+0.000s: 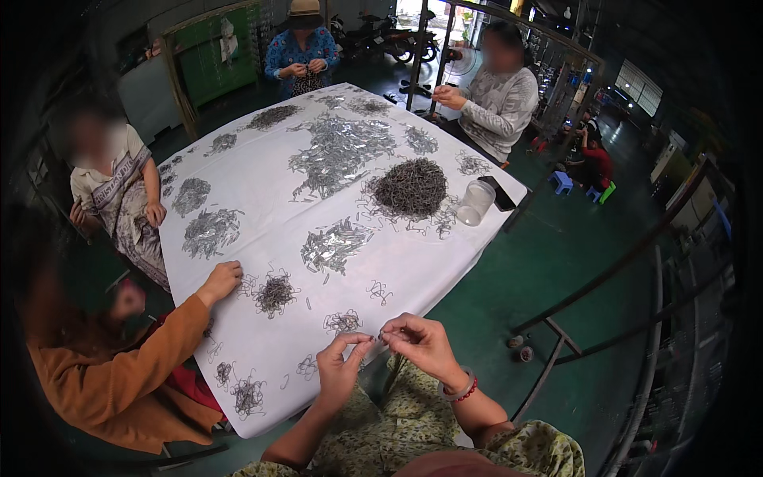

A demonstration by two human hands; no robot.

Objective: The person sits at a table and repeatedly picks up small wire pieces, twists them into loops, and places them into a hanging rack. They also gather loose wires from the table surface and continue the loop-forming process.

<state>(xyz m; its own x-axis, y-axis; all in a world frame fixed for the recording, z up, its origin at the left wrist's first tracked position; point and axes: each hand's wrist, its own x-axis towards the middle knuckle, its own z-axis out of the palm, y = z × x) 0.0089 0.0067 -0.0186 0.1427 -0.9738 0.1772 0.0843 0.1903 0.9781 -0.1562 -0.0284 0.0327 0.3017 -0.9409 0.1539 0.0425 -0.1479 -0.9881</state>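
Close to the table's near edge, my left hand (343, 367) and my right hand (423, 348) face each other, fingertips nearly meeting. Each pinches thumb against forefinger; something tiny and dark shows between them, too small to name. Just beyond my fingers lies a small pile of bent wire hooks (343, 321) on the white-covered table (413, 274). A few loose hooks (379, 292) lie farther on, and another small heap (307, 366) is beside my left hand. A bracelet (457, 387) circles my right wrist.
Flat metal strips (338, 244) and a large dark pile of hooks (410, 188) cover mid-table. A clear plastic jar (476, 203) and a black phone (497, 193) sit at the right edge. A co-worker's orange sleeve (131, 380) reaches in from the left; other people work around the table.
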